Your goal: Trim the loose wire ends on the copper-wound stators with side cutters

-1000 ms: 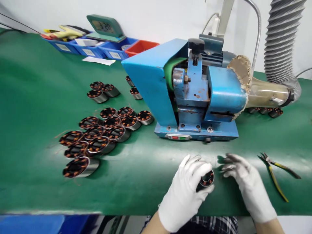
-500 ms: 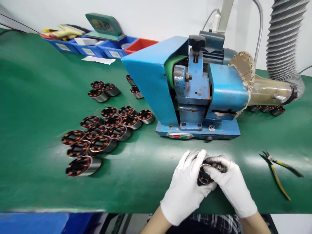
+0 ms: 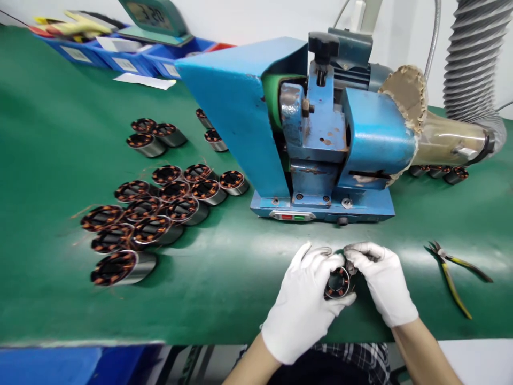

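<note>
Both my hands wear white gloves and meet at the front edge of the green table (image 3: 60,96). My left hand (image 3: 306,302) is wrapped round a small metal stator (image 3: 337,282) with copper windings, its open end facing me. My right hand (image 3: 382,280) has its fingertips pinched at the stator's upper right rim; what they pinch is too small to make out. Just behind my hands stands a blue bench machine (image 3: 304,128).
Several more wound stators (image 3: 156,206) lie grouped on the left, a few others (image 3: 438,172) behind the machine on the right. Yellow-handled pliers (image 3: 455,275) lie at right. Blue bins (image 3: 120,59) and a clock (image 3: 154,18) line the back. A ribbed hose (image 3: 473,59) rises at right.
My right hand came from the table over to the stator and now pinches at its rim. My left hand kept hold of the stator. The view tipped slightly closer to the machine.
</note>
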Tool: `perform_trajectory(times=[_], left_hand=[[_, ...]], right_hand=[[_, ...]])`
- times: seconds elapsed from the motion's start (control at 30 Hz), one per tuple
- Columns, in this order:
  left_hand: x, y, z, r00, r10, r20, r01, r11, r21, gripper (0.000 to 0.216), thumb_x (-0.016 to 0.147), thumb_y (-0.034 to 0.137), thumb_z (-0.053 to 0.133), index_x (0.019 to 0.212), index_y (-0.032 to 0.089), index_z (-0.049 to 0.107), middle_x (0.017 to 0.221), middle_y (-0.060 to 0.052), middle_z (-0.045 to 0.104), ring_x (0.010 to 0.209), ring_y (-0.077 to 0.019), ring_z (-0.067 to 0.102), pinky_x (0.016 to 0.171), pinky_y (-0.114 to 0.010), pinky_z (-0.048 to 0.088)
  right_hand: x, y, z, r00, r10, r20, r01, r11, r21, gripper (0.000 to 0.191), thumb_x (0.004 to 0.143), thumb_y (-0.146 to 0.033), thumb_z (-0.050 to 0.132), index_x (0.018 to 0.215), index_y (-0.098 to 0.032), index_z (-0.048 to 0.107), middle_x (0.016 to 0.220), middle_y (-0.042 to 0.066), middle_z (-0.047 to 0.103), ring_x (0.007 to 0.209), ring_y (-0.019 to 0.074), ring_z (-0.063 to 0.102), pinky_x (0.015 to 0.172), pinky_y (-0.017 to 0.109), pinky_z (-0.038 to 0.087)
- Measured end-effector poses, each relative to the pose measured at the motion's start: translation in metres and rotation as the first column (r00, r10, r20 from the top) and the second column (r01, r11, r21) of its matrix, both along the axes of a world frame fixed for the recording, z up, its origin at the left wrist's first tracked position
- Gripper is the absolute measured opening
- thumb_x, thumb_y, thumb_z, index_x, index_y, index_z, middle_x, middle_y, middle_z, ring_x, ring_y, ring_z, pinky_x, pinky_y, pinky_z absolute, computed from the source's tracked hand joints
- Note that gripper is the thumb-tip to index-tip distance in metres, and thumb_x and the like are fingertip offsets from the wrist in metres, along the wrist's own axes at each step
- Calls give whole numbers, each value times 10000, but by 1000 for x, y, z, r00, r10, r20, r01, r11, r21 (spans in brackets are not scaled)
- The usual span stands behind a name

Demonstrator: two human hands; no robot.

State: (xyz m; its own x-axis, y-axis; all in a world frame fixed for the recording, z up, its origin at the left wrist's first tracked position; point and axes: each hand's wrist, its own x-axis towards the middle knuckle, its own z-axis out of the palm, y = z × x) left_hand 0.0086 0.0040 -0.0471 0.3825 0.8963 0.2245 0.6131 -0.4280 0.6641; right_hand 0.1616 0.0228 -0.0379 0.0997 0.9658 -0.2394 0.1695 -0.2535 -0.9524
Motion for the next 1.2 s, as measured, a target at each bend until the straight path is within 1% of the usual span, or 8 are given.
perform_trajectory(times=[0.37,0.53,0.7,0.77,0.87,0.97,1.1,1.2], left_hand=[[0,-3,-1,999,54,-8,-54,997,57,405,744,347,700,1057,182,503,998,-85,636,1080,-262,578,1069,-545,349],[-1,-4,0,999,11,-35,-10,1000,22,335,764,318,672,1031,196,511,999,-69,637,1105,-247,562,1087,-538,317],[0,1,-2,996,84,-2,-83,996,36,431,653,333,769,962,194,502,937,-54,637,1026,-249,600,1069,-529,344],[-1,0,-1,995,96,6,-96,994,52,547,598,393,799,1000,190,489,969,-72,639,1010,-269,611,1056,-551,357],[-4,-9,4,996,91,-15,-90,993,81,905,547,541,785,1245,139,373,1196,-190,560,1162,-363,530,1032,-594,371],[-4,-20,13,998,27,-53,-17,985,169,1166,593,684,668,1408,47,127,1359,-308,388,1308,-448,353,1036,-634,340],[4,-20,20,991,-58,-120,67,995,75,1169,660,653,647,1438,55,12,1378,-318,373,1297,-441,375,985,-599,414],[8,-11,19,993,-81,-89,76,996,-51,1076,669,613,677,1419,92,107,1330,-267,441,1221,-383,471,943,-532,471]], right_hand=[[25,-50,3,836,184,518,-308,937,164,168,848,-253,569,797,-290,725,748,7,704,666,178,676,620,263,536],[31,-27,-13,760,101,641,-363,885,290,198,867,-213,536,761,-259,698,753,8,713,667,166,678,637,260,542],[59,-12,-2,767,-155,623,-168,888,429,106,862,-248,578,815,-218,668,820,50,700,754,212,662,715,345,533],[62,-25,5,785,-231,575,-141,837,529,71,841,-215,613,889,-228,663,866,50,700,784,213,667,707,334,541],[48,-50,7,807,-81,585,-367,707,605,319,831,-112,588,1123,-239,607,986,58,712,857,211,684,722,311,555],[29,-61,-3,676,87,731,-611,621,491,481,882,-98,445,1352,-201,419,1052,119,703,832,231,693,660,338,557],[20,-52,-11,584,242,775,-652,708,271,629,893,-164,410,1468,-124,157,794,92,709,591,225,651,517,331,511],[24,-40,-6,523,438,731,-668,744,32,627,860,-155,457,1446,-110,240,648,41,677,507,210,609,477,297,458]])
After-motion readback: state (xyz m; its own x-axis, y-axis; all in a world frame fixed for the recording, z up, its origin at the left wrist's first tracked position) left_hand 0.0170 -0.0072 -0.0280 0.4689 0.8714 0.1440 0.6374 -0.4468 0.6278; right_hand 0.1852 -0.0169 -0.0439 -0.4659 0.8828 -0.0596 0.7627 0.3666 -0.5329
